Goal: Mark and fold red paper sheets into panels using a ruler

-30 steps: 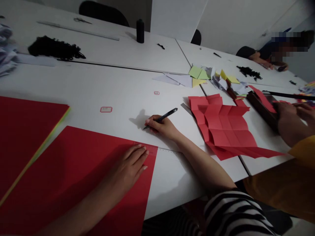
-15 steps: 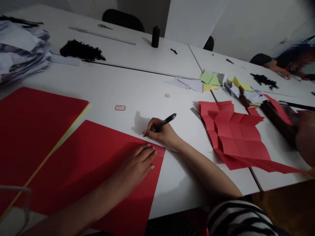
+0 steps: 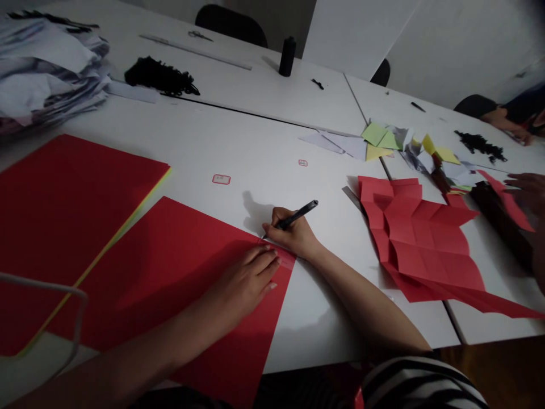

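Observation:
My left hand lies flat with fingers stretched out on a red paper sheet, near its far right corner. A faint see-through strip shows beside those fingertips; most of it is covered. My right hand is closed around a dark pen. The pen's tip meets the sheet's far edge, just beyond my left fingers. To the left lies a stack of red paper with a yellow edge showing. Two small red-bordered labels, one nearer and one farther, rest on the white table.
Creased red paper lies to the right, with folded coloured papers behind it. A co-worker's hand is at the right edge. Crumpled white paper, black cord, a black cylinder and scissors are farther off.
The view has shifted, so things sit farther right. My pen tip has come slightly closer to my left fingers, onto the sheet's edge. The co-worker's hand at right has moved up.

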